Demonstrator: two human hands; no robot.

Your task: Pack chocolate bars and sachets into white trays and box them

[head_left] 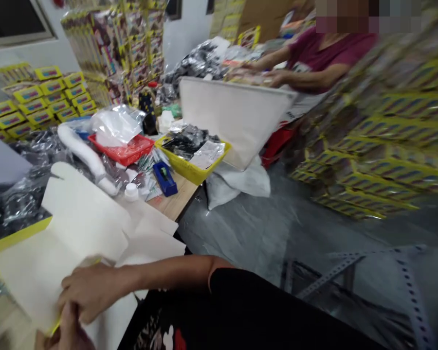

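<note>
A cardboard box (25, 272), white inside with yellow edges, lies part-folded at the lower left, its large white flap (83, 204) standing up. My right hand (95, 289) reaches across from the right, fingers bent over the near side of the box. Right below it, my left hand (67, 335) grips the same near edge, thumb uppermost; the frame's bottom cuts part of it off. The two hands meet at the edge, and their fingertips are partly hidden. More white card sheets (149, 238) lie beside the box, to its right.
On the table are a red tray (126, 153), a yellow basket (184, 167) of black packets, a blue tape dispenser (164, 179) and a white bottle (131, 192). Stacked yellow boxes (397, 141) stand at right. Behind a white panel (233, 116), another person (324, 63) handles packages.
</note>
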